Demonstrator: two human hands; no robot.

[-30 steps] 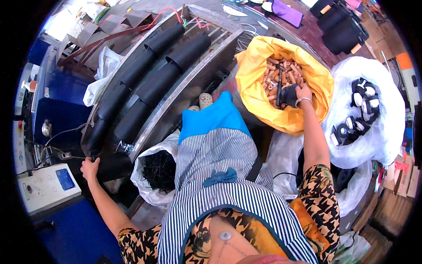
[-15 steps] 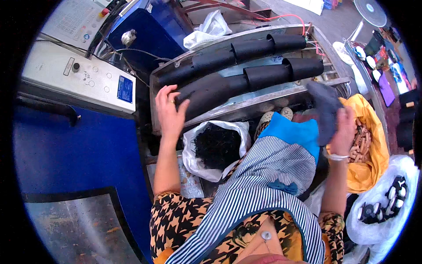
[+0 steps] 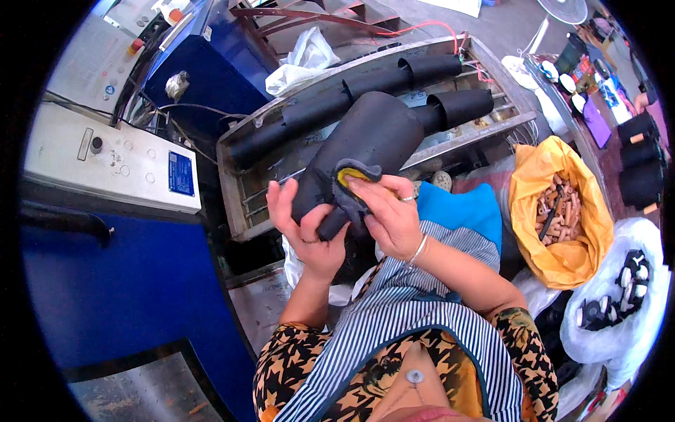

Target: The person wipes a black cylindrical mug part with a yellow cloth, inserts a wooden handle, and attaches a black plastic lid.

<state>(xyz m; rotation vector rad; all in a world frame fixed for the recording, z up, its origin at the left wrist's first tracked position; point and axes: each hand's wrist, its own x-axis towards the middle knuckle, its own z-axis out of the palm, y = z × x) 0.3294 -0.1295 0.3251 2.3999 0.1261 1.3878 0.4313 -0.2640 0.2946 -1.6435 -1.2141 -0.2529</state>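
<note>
A black bottle-shaped part (image 3: 376, 130) with a wide round body and narrow neck lies tilted over the near side of the metal trough (image 3: 506, 123). My left hand (image 3: 309, 235) is closed round the neck end, its outer fingers partly raised. My right hand (image 3: 395, 219) pinches a dark grey cloth (image 3: 371, 172), showing a yellow patch, and presses it against the part near the neck. Behind, a row of similar black parts (image 3: 376, 79) lies in the trough, and another black part (image 3: 460, 109) is just beyond the one I hold.
A yellow sack (image 3: 524, 232) of brownish pieces stands to my right, beside a white bag (image 3: 650, 246) with black and white parts. To my left are a white control panel (image 3: 60, 158) and a blue cabinet (image 3: 126, 295). A white plastic bag (image 3: 299, 63) lies behind the trough.
My right hand has swung left from beside the yellow sack, bringing the cloth onto the black part. My left hand has taken hold of the neck, and the part is raised from the trough.
</note>
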